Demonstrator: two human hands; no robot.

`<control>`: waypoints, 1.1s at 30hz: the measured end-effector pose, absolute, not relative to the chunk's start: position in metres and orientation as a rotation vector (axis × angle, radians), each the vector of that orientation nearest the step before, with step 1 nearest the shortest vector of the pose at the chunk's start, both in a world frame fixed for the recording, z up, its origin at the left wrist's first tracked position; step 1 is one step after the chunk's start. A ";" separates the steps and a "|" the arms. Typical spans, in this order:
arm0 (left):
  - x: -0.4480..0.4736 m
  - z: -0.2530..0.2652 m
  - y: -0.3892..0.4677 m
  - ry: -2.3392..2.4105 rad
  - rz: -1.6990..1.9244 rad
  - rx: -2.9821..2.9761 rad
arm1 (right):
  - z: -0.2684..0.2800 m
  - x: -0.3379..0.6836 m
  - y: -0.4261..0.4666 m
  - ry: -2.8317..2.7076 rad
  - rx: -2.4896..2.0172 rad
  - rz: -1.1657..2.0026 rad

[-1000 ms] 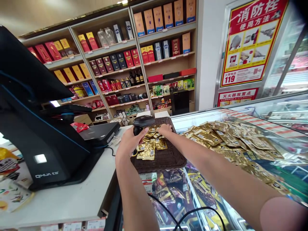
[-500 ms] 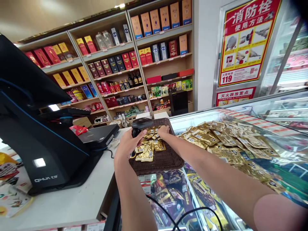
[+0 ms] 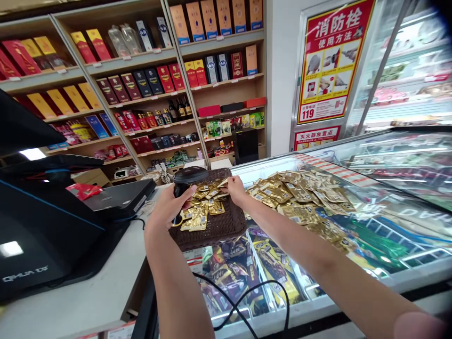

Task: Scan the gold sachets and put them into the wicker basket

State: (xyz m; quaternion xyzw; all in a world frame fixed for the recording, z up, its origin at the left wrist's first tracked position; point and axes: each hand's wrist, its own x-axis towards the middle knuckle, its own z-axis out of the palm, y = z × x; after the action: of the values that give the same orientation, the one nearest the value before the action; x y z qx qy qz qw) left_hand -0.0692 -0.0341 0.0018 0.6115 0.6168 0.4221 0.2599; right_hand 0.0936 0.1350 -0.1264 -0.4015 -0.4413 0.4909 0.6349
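Note:
My left hand (image 3: 165, 206) is wrapped round the handle of a black handheld barcode scanner (image 3: 190, 175), its head over the far left of a brown woven basket (image 3: 229, 223). Several small gold foil packets (image 3: 198, 217) lie loosely in the basket. At the basket's right side, my right hand (image 3: 234, 189) pinches the edge of one gold packet (image 3: 223, 183), lifted a little over the others. To the right, a big heap of similar gold packets (image 3: 293, 194) spreads over the freezer's glass top.
A glass-topped freezer (image 3: 353, 188) with wrapped goods inside lies below the basket. Black cable (image 3: 247, 301) loops over its near part. On the left, a white counter (image 3: 88, 292) carries a black register (image 3: 52, 226). Shelves of boxed bottles (image 3: 148, 84) stand behind.
My right hand has drawn back from the basket's far part and raised a gold packet. My left hand still grips the scanner. The view has turned slightly right.

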 end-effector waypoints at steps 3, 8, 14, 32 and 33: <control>-0.060 0.005 -0.036 1.617 1.058 1.708 | -0.132 0.121 0.104 -0.882 -0.666 1.217; -0.036 0.012 -0.039 1.540 0.887 1.801 | -0.141 0.146 0.071 -0.852 -0.399 1.261; -0.024 0.014 -0.037 1.562 0.794 1.848 | -0.144 0.155 0.054 -0.873 -0.416 1.227; -0.013 0.012 -0.029 1.576 0.639 1.979 | -0.141 0.198 0.044 -0.860 -0.613 1.086; -0.014 0.012 -0.029 1.589 0.626 1.990 | -0.138 0.205 0.046 -0.855 -0.653 1.056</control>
State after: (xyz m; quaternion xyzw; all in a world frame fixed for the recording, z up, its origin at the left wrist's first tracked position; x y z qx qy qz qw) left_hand -0.0144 -0.0290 0.0121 0.7334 0.5857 0.2308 0.2566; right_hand 0.2049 0.0457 -0.1382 -0.2963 -0.3884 0.4794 0.7291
